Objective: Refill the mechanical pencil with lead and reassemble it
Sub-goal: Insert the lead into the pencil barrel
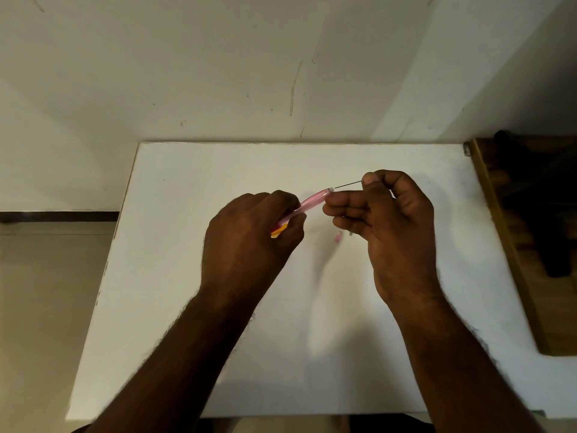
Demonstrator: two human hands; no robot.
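One lead, one open barrel end: nearly coaxial, tip just short of the mouth.

Left hand (pixel 249 235) grips the pink pencil barrel (pixel 307 204) above the table (pixel 187 339), axis rising toward upper right, something orange also in that fist. Right hand (pixel 384 214) pinches the lead (pixel 348 184) between thumb and forefinger, other fingers loosely curled beside the barrel's open end. Small pink cap (pixel 338 236) lies on the table below, still off.

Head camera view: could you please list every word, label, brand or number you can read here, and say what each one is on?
None can be read.
The translucent pink mechanical pencil gripped by the left hand shows no print.
The orange-yellow item in that hand is mostly hidden.
The white table bears no markings.
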